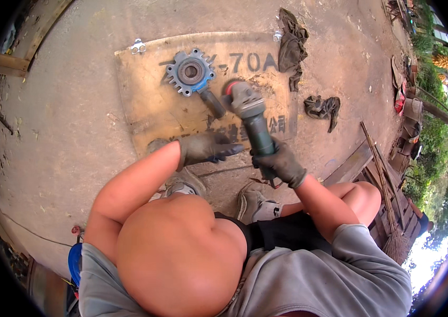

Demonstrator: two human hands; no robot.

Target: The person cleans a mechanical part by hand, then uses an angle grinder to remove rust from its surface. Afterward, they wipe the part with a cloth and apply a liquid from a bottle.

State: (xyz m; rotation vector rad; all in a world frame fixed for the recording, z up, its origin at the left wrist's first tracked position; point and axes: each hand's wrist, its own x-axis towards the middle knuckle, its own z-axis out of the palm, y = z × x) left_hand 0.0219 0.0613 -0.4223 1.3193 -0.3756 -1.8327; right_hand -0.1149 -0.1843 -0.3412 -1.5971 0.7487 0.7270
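Right hand (281,162), gloved, is closed round the green angle grinder (250,113), head angled beside the toothed metal housing (190,72) on the wooden board (144,105); left hand (206,147) hovers half-open, empty, near the grinder for support.

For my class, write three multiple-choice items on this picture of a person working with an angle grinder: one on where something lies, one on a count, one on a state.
1. Where does the toothed metal part lie?
A. on the flat board on the ground
B. in the left hand
C. on the person's knee

2. How many dark rags lie to the right of the board?
A. none
B. two
C. five

3. How is the angle grinder held?
A. it lies untouched
B. the right hand grips its body
C. both hands hold it overhead

Answers:
1 A, the toothed metal part rests on the board.
2 B, one rag by the corner, another rag lower.
3 B, the right hand wraps the angle grinder; the left hand is beside it.
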